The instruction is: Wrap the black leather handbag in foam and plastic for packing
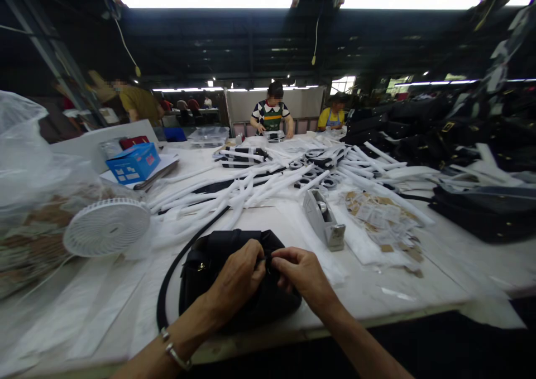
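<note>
Black bag (228, 242) on table (274, 222), beneath left hand (239, 270), right hand (305, 274).

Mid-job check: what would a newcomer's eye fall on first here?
Likely the left hand and right hand, close together over a black bag near the front of the table. Beyond them, long white strips sprawl across its middle. At the picture's left, a white fan and bright blue box stand out.
</note>
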Available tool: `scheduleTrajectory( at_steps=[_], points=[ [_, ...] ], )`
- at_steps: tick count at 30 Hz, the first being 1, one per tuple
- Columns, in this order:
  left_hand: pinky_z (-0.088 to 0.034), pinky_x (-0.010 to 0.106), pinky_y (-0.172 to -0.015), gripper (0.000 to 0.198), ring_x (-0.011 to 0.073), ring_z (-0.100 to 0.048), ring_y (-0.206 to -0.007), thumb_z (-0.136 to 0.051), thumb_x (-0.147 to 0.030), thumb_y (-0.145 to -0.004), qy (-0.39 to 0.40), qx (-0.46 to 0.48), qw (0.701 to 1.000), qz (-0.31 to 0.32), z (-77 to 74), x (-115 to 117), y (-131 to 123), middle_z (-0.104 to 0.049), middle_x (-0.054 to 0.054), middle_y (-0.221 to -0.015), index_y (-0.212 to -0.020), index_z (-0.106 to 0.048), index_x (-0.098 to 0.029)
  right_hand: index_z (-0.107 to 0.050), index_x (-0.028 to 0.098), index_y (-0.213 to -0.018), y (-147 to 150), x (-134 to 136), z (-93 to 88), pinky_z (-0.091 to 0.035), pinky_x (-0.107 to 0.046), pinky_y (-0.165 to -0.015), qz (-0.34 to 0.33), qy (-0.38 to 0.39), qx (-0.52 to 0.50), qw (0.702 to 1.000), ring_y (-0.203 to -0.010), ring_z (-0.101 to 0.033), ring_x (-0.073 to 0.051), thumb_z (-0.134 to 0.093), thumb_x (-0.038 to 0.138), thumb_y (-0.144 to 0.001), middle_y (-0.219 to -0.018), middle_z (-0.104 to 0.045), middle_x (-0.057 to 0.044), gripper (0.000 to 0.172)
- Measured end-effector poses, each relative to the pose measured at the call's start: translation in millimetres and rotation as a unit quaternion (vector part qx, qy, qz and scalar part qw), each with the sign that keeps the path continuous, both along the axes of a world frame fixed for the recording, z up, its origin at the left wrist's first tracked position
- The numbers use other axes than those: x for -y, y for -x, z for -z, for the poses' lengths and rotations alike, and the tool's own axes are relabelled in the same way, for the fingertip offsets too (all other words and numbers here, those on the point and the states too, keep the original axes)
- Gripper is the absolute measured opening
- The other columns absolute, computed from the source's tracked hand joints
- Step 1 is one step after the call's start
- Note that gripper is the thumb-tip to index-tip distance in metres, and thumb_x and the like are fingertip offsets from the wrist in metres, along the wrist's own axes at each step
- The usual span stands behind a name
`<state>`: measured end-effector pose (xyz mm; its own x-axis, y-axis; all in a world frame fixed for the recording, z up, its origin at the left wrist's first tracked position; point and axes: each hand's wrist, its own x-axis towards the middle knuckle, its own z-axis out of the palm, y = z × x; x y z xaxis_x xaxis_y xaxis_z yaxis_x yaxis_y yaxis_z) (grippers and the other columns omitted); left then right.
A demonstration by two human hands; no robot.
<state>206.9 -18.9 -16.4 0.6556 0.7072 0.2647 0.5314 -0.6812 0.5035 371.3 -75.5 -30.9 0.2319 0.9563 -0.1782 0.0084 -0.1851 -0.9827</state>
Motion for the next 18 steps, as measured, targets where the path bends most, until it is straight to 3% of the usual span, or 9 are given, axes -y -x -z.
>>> scheduleTrajectory(
  at_steps=[9, 18],
  points=[
    [-0.045, 0.031, -0.069, 0.008, 0.0183, -0.057, -0.073, -0.040, -0.015, -0.086, -0.035, -0.026, 0.999, 0.014, -3.3, 2.9, -1.2, -0.054, 0.002, -0.082, -0.087, -0.043, -0.022, -0.066, 0.012, -0.083, -1.8, -2.6, -1.9, -0.046, -0.021, -0.039, -0.006, 0.008, -0.071, 0.997, -0.046, -0.061, -0.013, -0.070, 0.032, -0.062, -0.059, -0.067, -0.001, 0.029],
    [-0.046, 0.031, -0.065, 0.015, 0.0179, -0.056, -0.069, -0.035, -0.011, -0.088, -0.079, -0.074, 0.994, 0.030, 0.9, -1.0, -3.0, -0.055, 0.003, -0.082, -0.088, -0.047, -0.020, -0.063, 0.013, -0.076, 1.2, -5.1, -7.7, -0.048, -0.021, -0.043, -0.031, -0.001, -0.088, 0.996, -0.050, -0.062, -0.013, -0.070, 0.031, -0.064, -0.059, -0.064, 0.001, 0.022]
  ],
)
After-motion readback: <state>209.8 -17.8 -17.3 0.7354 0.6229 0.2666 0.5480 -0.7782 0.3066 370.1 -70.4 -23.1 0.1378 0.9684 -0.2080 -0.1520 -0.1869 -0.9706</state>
